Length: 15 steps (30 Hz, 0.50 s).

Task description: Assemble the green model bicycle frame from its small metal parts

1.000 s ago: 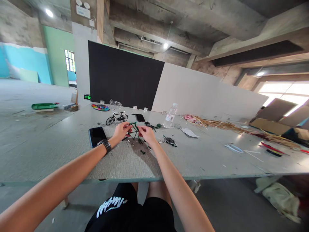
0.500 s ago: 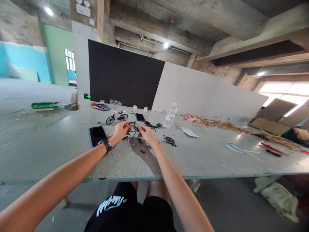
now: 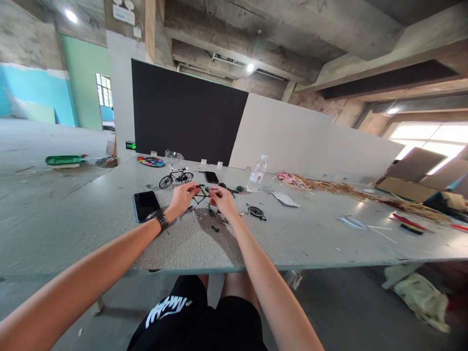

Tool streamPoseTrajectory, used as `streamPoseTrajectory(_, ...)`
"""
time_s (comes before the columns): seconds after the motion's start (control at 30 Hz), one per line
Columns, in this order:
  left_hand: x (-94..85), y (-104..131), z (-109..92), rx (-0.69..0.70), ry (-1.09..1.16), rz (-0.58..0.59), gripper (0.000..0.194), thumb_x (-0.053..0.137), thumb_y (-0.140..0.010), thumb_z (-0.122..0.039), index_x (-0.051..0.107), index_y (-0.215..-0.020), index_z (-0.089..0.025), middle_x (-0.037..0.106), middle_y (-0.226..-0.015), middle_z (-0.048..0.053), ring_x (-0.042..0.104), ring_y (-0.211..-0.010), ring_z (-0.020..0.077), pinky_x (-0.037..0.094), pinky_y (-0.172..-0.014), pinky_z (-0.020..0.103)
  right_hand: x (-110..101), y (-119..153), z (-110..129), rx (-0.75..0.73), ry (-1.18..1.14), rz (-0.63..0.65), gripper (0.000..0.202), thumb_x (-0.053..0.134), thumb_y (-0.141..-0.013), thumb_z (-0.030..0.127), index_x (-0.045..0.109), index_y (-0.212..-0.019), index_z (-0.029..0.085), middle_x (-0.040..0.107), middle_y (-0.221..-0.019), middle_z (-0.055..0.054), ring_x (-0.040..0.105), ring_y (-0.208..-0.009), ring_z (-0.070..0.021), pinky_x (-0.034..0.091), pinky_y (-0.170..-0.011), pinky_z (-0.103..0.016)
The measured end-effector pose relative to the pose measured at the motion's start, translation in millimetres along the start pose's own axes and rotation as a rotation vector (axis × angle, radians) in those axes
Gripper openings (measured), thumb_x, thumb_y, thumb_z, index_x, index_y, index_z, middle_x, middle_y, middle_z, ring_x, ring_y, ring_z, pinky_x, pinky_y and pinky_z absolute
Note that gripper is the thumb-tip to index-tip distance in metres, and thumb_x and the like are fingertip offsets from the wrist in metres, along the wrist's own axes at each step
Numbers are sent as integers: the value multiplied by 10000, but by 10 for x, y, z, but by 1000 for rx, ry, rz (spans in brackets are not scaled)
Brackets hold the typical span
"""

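- The person is sitting at the table (image 3: pixel 310 234) and working with both hands on a small green frame (image 3: pixel 199 199); fine fingertip handling looks to be the step in hand, from where I'm standing.
- The frame is sitting between the two hands, over the near part of the table; I can't tell whether its lower end is touching the top.
- The left hand (image 3: pixel 181 199) is pinching the frame's left side, thumb and fingers closing on it.
- The right hand (image 3: pixel 223 199) is pinching at the frame's right side, its fingertips together there; whether they are also gripping some smaller piece, I can't tell.
- A green piece (image 3: pixel 215 228) is lying nearer the person, with tiny bits scattering the surface just below the hands.
- A wheel (image 3: pixel 256 211) is lying flat to the right of the right hand.
- A black bike (image 3: pixel 176 178) is standing upright beyond the left hand, and a phone (image 3: pixel 145 204) is lying close to the watch (image 3: pixel 161 219) on the left wrist.
- Any next move, I'm judging, is calling for a steady left pinch, small right-finger adjustments and light pressure, since the frame is looking thin and could be twisting or slipping.
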State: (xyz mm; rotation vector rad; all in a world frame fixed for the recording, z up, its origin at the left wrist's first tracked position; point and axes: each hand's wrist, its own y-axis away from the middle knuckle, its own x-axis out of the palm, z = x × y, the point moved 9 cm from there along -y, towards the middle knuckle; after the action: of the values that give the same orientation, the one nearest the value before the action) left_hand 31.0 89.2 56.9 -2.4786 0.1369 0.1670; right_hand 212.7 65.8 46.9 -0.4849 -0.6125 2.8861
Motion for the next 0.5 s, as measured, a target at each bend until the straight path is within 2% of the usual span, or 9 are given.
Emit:
streamPoseTrajectory(0.17,-2,5,-130,57,-31,6,144,809,-753,-354,770,-756,-215,769,-788,64,681,-787,261,541,-856,354,-26,-18,-18,3,-13,-18,435,659,-851,595,764,-1012,204,733,-787,-41,635,-617,-158,530,-613,-274)
streamPoseTrajectory(0.33,-4,2,-161,84,-49,-8,126,800,-760,-347,773,-742,-225,769,-783,57,674,-763,251,535,-797,340,-15,-18,-9,-8,-9,8,380,645,-882,529,768,-1058,215,764,-867,-50,660,-696,-162,531,-639,-267)
streamPoseTrajectory(0.5,-32,5,-173,111,-75,-33,140,769,-802,-345,764,-751,-215,759,-765,47,670,-754,236,516,-789,333,5,-17,-24,-17,-11,24,353,649,-876,501,771,-1049,218,750,-839,-36,659,-694,-159,540,-648,-271)
